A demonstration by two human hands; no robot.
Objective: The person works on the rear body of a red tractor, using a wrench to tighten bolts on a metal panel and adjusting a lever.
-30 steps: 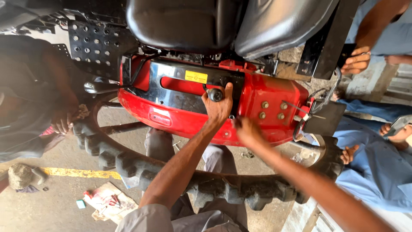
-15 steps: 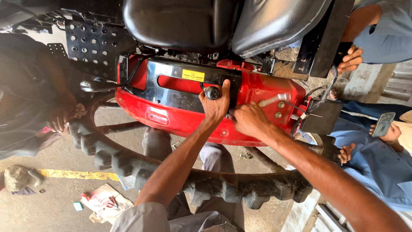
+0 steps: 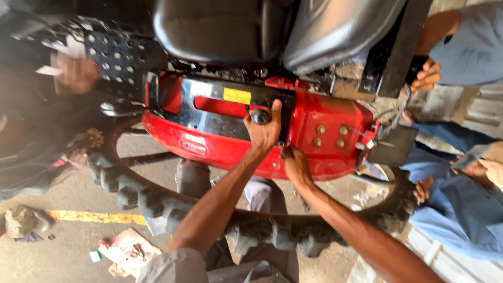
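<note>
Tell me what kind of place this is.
Probably a tractor repair yard or workshop. The left hand and right hand work on a red fender below a black seat, over a lugged tyre. The concrete floor has a yellow line, and other people crowd close.

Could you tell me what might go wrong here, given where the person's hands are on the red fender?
The left hand grips a dark knob on the black bracket, while the right hand presses the lower edge of the red fender; fingers could get pinched between bracket and fender if either shifts. The lugged tyre sits close under both forearms, so a slip might knock an arm against it. A co-worker's hand near the black panel could also be caught.
</note>
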